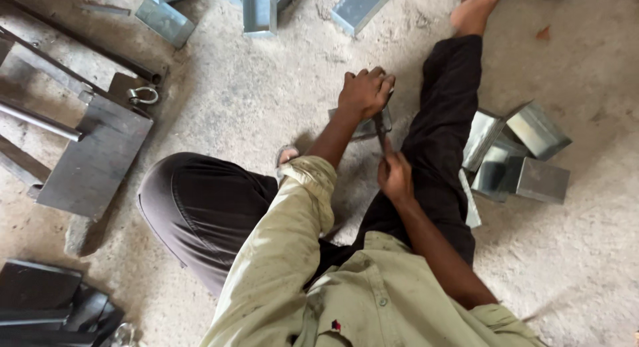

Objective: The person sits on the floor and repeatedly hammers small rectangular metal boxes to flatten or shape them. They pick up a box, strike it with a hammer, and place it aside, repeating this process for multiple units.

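I sit on a concrete floor with my legs apart. My left hand (365, 92) presses down on a small folded piece of shiny sheet metal (370, 126) that lies on the floor between my legs. My right hand (395, 175) is closed around a thin dark tool (381, 132) whose tip meets the metal piece just below my left hand. Much of the piece is hidden under my left hand.
Several folded sheet-metal boxes (526, 154) lie beside my right leg (446, 107). More metal channels (259, 10) lie at the top. A heavy steel plate with a shackle (93, 154) and bars sits on the left. Dark metal pieces (46, 304) lie bottom left.
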